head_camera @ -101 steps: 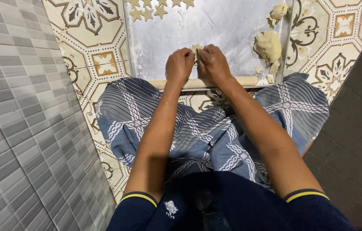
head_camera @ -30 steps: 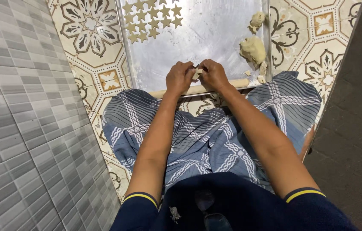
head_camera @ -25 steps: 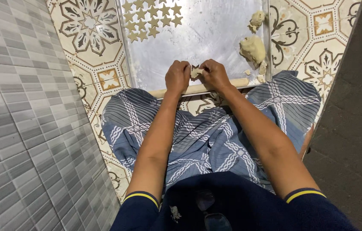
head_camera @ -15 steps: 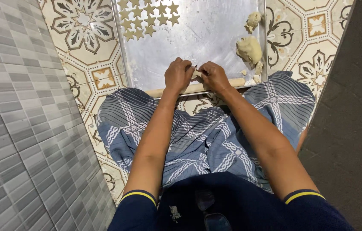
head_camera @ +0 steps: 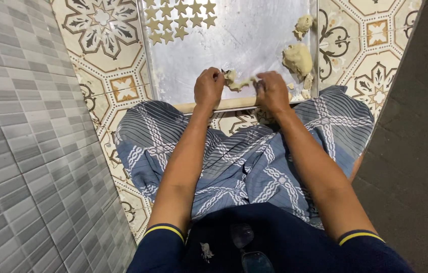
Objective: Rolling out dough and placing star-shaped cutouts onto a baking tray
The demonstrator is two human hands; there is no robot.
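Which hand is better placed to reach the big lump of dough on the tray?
Probably the right hand: the big dough lump lies on its side of the metal tray, just beyond it. The left hand would need to cross over.

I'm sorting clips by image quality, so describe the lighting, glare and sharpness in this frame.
Head view: hard light from above, bright on the metal tray, which shows a dull sheen rather than blown glare; the star cut-outs and dough lump stay sharp; both hands, left and right, look crisp with little motion blur; the right edge falls into dark shadow; wide-angle bending shows in the wall tiles.
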